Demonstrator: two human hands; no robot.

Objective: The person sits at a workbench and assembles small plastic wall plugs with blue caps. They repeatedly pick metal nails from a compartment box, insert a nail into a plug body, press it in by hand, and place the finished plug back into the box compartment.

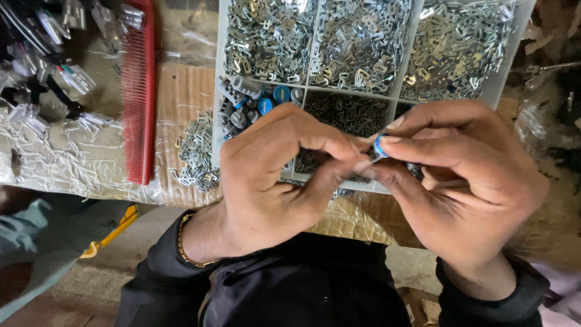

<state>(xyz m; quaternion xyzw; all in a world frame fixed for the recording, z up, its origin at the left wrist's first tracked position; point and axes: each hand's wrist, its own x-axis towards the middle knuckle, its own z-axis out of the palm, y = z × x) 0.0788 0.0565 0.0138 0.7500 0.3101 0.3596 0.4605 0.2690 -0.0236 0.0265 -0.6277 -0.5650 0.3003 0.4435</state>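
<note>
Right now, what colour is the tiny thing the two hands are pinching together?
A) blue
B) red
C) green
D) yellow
A: the small round piece pinched between the left hand and the right hand is blue, like the blue caps in the divided tray behind.

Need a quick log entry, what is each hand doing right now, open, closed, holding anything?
Left hand: closed, fingertips pinching the small blue-and-grey part.
Right hand: closed, thumb and forefinger pinching the same part.
</note>
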